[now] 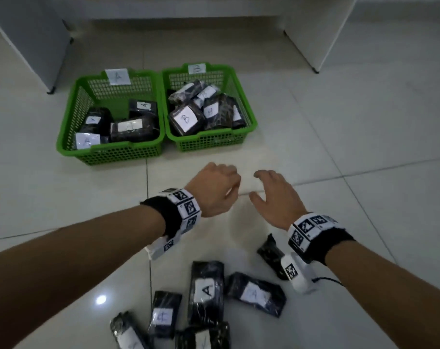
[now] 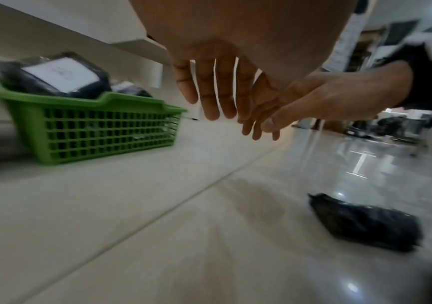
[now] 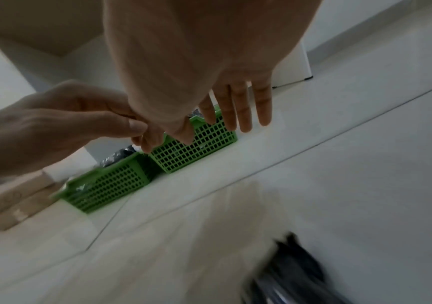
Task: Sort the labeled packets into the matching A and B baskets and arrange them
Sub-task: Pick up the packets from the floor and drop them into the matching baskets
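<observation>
Left hand [image 1: 215, 190] and right hand [image 1: 276, 200] hover side by side, apart, fingers loose, holding nothing. Beyond them sit basket A [image 1: 70, 127] and basket B [image 1: 241, 96], both part-filled. Loose labeled packets [image 1: 207, 290] lie beneath the wrists.

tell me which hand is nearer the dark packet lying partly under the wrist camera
Right. The right hand is just beyond the dark packet, whose far side its wrist covers; the left hand is farther, off to the left.

I see a glossy pale tiled floor [image 1: 339, 137], two green plastic mesh baskets [image 1: 108, 149] ahead of the hands, dark wrapped packets [image 1: 206, 290] scattered below my wrists
</observation>
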